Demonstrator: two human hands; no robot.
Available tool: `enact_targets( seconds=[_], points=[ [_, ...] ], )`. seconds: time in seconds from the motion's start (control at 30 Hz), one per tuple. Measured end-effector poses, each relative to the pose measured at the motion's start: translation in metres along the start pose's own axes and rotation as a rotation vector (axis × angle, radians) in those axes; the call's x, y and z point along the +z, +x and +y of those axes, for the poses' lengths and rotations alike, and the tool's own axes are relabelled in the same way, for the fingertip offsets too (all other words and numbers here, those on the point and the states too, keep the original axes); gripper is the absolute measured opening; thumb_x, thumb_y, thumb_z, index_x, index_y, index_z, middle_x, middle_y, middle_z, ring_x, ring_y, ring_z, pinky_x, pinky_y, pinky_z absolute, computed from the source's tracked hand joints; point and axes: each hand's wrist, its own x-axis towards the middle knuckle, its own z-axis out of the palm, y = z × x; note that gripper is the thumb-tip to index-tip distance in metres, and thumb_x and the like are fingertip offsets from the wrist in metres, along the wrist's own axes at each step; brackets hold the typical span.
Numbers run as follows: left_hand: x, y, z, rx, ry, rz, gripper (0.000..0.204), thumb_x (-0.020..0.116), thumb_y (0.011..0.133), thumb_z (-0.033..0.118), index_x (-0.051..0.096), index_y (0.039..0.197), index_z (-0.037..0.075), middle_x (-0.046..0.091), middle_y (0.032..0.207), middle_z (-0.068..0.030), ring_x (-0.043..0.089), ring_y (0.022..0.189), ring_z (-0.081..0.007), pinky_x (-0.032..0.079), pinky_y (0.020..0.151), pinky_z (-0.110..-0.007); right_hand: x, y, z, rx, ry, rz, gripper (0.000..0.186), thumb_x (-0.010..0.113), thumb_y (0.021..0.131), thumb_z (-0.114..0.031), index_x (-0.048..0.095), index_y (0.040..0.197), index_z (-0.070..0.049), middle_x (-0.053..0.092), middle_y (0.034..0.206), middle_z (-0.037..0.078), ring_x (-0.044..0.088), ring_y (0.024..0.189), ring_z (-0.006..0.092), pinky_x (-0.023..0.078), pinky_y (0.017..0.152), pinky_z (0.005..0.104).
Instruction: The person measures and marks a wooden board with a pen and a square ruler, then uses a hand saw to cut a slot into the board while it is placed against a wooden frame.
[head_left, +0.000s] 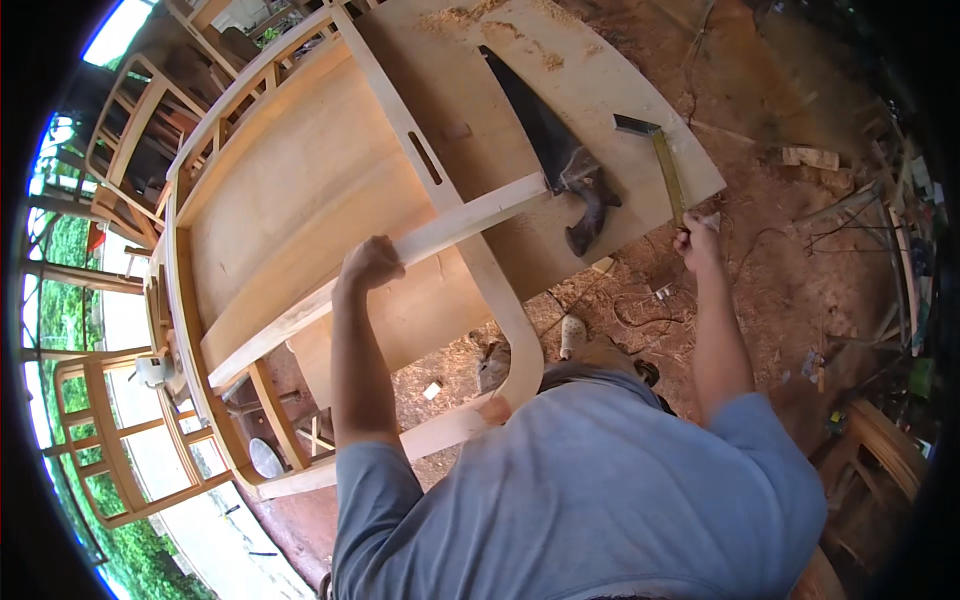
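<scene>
My left hand (371, 264) is closed around a long pale wooden strip (470, 217), which lies slantwise across a wooden frame (385, 85). The strip's far right end reaches the handle of a hand saw (535, 120). That saw, with a dark blade and dark handle, rests on a plywood sheet (620, 85). To the right, my right hand (698, 242) grips the near end of the yellowish blade of a try square (667, 170). The square's dark stock lies over the plywood, pointing away to the left.
Sawdust (470, 15) is scattered on the plywood's far end. The frame has curved corners and a slot. More wooden frames (130, 130) stand at the left. Wood scraps (810, 157) and cords litter the reddish dirt floor (750, 290) at the right.
</scene>
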Motion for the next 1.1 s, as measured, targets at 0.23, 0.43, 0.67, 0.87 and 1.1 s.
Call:
enact_targets(
  seconds=[0.23, 0.43, 0.67, 0.87, 1.1],
  points=[
    [0.011, 0.003, 0.023, 0.315, -0.883, 0.305, 0.050, 0.072, 0.098, 0.030, 0.060, 0.139, 0.004, 0.068, 0.129, -0.0132, 0.061, 0.126, -0.0257, 0.048, 0.105, -0.039, 0.054, -0.164, 0.014, -0.438, 0.023, -0.110, 0.010, 0.060, 0.105, -0.018, 0.057, 0.101, -0.010, 0.052, 0.088, -0.001, 0.047, 0.064, 0.0060, 0.047, 0.055, 0.0241],
    [0.047, 0.039, 0.064, 0.473, -1.041, 0.674, 0.046, 0.048, 0.112, 0.035, 0.056, 0.142, 0.000, 0.059, 0.143, -0.0124, 0.062, 0.120, -0.0230, 0.050, 0.099, -0.037, 0.146, -0.253, 0.036, -0.267, 0.034, -0.355, 0.013, 0.061, 0.106, -0.019, 0.060, 0.101, -0.007, 0.056, 0.086, 0.000, 0.055, 0.063, 0.0056, 0.051, 0.053, 0.0234],
    [0.043, 0.033, 0.079, 0.527, -0.473, 0.674, 0.043, 0.084, 0.084, 0.014, 0.072, 0.124, 0.005, 0.074, 0.110, -0.0143, 0.072, 0.101, -0.0244, 0.056, 0.090, -0.035, 0.170, -0.254, 0.072, -0.283, -0.113, -0.497, 0.014, 0.061, 0.107, -0.017, 0.058, 0.104, -0.003, 0.056, 0.078, -0.001, 0.056, 0.061, 0.0050, 0.050, 0.055, 0.0236],
    [0.032, 0.022, 0.077, 0.555, -0.413, 0.627, 0.040, 0.084, 0.078, 0.007, 0.077, 0.118, 0.006, 0.077, 0.114, -0.0115, 0.069, 0.104, -0.0280, 0.057, 0.089, -0.037, 0.164, -0.245, 0.075, -0.180, -0.220, -0.618, 0.015, 0.061, 0.105, -0.015, 0.062, 0.103, 0.000, 0.057, 0.076, 0.001, 0.059, 0.061, 0.0074, 0.046, 0.053, 0.0254],
    [0.034, 0.026, 0.076, 0.476, -0.534, 0.520, 0.028, 0.082, 0.080, 0.005, 0.078, 0.107, 0.000, 0.076, 0.119, -0.0100, 0.070, 0.106, -0.0290, 0.057, 0.090, -0.037, 0.147, -0.217, 0.018, -0.320, -0.555, -0.404, 0.022, 0.053, 0.109, -0.020, 0.065, 0.112, -0.002, 0.055, 0.080, -0.001, 0.054, 0.072, 0.0077, 0.044, 0.062, 0.0272]
  ],
)
